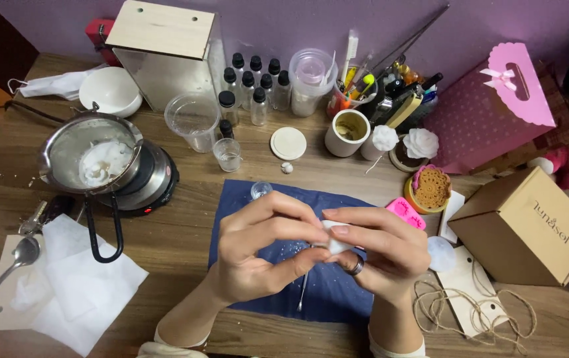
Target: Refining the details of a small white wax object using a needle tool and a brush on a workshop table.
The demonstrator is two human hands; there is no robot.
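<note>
Both my hands meet above a dark blue cloth on the wooden table. My right hand, with a ring on one finger, pinches a small white wax piece between thumb and fingers. My left hand closes its fingertips on the same piece from the left side. A thin metal stick lies on the cloth below the hands. A small clear jar stands at the cloth's far edge.
A metal pot of white wax sits on a hotplate at left, with a spoon and white tissue near it. Dropper bottles, plastic cups, a white lid, moulds, a cardboard box, twine and a pink bag surround the cloth.
</note>
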